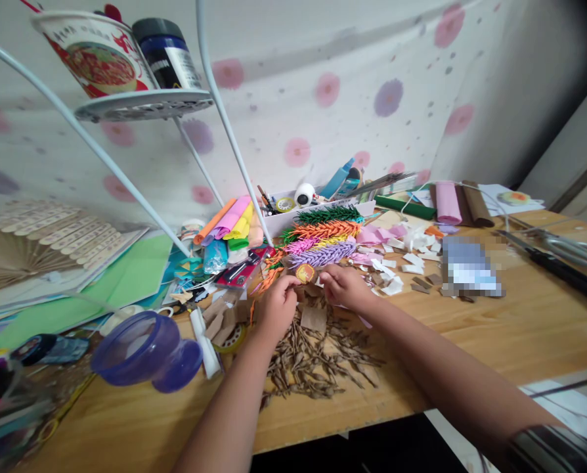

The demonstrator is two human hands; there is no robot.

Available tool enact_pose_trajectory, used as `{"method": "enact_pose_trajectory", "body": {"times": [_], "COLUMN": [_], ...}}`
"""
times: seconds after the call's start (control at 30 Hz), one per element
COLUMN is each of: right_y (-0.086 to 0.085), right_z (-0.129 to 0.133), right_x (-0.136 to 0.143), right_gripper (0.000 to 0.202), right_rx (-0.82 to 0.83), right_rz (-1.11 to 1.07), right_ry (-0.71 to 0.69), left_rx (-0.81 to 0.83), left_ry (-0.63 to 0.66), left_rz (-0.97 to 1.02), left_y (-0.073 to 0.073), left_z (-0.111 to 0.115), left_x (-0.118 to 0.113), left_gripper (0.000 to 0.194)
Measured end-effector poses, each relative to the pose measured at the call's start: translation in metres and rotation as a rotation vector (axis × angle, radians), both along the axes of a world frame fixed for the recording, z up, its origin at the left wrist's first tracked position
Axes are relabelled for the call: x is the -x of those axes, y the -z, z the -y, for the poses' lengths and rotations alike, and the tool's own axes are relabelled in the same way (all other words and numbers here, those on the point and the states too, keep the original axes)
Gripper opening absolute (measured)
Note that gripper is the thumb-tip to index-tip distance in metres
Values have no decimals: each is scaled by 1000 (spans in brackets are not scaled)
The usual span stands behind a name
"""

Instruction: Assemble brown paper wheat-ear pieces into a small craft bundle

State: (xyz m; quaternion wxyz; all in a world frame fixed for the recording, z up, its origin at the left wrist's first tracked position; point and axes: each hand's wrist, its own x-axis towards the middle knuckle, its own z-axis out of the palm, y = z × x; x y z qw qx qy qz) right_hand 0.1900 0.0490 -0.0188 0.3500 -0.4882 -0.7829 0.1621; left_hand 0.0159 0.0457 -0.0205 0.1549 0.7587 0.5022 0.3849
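My left hand [280,305] has its fingers curled together beside a small round orange-and-yellow piece [304,273], which seems to be at its fingertips. Just to the right, my right hand [345,286] is closed with thumb and fingers pinched; what lies between them is too small to make out. Below both hands spreads a pile of brown twisted paper strands [318,368], with a square brown paper piece [314,319] on top. Behind the hands lie fringed paper stems in purple [323,255], orange [326,230] and green [330,214].
A purple plastic container [136,348] stands left of my left forearm. White paper scraps [414,263] lie on the right, near a pixelated object [472,266]. A white rack [143,105] holds a cup and a jar. Black-handled scissors [559,263] lie far right.
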Motion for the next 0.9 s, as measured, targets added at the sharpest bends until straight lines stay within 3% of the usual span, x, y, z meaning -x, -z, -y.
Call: {"method": "enact_pose_trajectory", "body": {"times": [0.27, 0.5, 0.73, 0.9], "right_y": [0, 3, -4, -7], "right_z": [-4, -1, 0, 3], "right_x": [0, 5, 1, 2], "right_gripper": [36, 20, 39, 42], "right_rx": [38, 88, 52, 73], "right_rz": [86, 115, 257, 318], "right_ry": [96, -30, -110, -121], "left_rx": [23, 53, 162, 180], "left_ry": [7, -8, -92, -134], "left_rz": [1, -31, 67, 113], "left_y": [-1, -1, -2, -2], "left_z": [0, 2, 2, 0], "left_x": [1, 2, 2, 4], "left_gripper": [25, 20, 33, 39]}}
